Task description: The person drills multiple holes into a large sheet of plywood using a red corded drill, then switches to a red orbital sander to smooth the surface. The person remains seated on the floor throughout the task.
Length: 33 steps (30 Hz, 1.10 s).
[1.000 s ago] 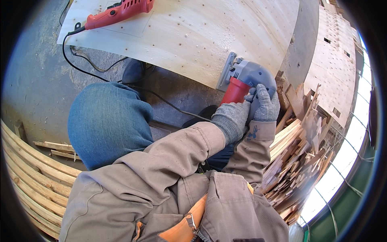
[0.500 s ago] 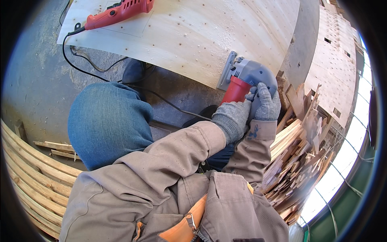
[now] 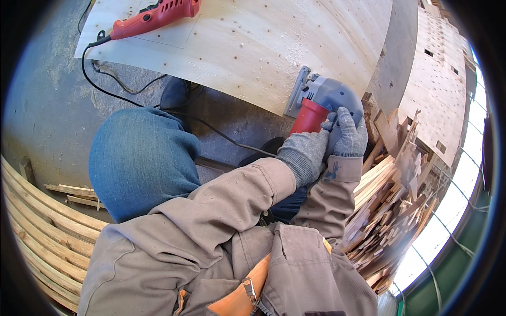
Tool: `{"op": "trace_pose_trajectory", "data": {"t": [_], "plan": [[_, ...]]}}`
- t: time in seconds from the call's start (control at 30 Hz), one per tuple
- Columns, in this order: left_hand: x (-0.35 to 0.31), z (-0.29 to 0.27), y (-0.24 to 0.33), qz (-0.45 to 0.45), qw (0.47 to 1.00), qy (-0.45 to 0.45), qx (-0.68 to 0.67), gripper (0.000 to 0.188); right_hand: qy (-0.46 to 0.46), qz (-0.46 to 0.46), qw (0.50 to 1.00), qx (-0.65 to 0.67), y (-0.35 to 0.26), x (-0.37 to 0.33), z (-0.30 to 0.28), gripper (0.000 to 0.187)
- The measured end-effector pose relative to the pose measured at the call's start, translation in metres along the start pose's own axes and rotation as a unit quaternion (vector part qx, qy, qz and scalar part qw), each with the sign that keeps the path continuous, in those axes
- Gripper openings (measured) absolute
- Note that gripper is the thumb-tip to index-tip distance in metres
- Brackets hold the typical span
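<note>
A jigsaw (image 3: 333, 94) with a grey body and red barrel rests at the near right edge of a large pale plywood sheet (image 3: 242, 58). Its metal base plate (image 3: 298, 90) lies against the sheet; the blade is hidden. My left hand (image 3: 304, 150), in a grey knit glove, is closed on the jigsaw below the red barrel. Beside it, my right hand (image 3: 349, 134), gloved alike, wraps round the grey handle, with its fingers meeting the left hand. Fine sawdust is scattered on the sheet near the tool.
A red corded power tool (image 3: 153, 20) lies on the sheet's far left, its black cable (image 3: 90, 71) running past my denim-covered knee (image 3: 142, 163). Scrap wood (image 3: 392, 200) is heaped at the right, below a perforated board (image 3: 435, 79). Long timber strips (image 3: 52, 231) lie at the left.
</note>
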State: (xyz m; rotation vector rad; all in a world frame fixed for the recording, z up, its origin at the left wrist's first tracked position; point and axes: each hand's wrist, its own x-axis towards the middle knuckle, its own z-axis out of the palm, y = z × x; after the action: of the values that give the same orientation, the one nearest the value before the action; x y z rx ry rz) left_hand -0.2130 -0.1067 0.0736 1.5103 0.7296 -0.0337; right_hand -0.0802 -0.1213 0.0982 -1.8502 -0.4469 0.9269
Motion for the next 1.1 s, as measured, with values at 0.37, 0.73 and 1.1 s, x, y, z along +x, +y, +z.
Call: {"op": "trace_pose_trajectory", "data": {"t": [0.37, 0.73, 1.1], "plan": [[0.000, -0.001, -0.002, -0.006, 1.000, -0.002, -0.008, 0.071, -0.001, 0.015, 1.000, 0.027, 0.001, 0.001, 0.002, 0.028], [-0.002, -0.004, 0.000, 0.006, 1.000, 0.022, -0.005, 0.062, -0.008, 0.026, 0.999, 0.029, -0.003, 0.004, 0.003, 0.029], [-0.001, 0.001, 0.000, 0.019, 0.998, 0.044, -0.040, 0.055, 0.005, -0.006, 1.000, 0.000, -0.002, 0.005, -0.002, 0.036]]}}
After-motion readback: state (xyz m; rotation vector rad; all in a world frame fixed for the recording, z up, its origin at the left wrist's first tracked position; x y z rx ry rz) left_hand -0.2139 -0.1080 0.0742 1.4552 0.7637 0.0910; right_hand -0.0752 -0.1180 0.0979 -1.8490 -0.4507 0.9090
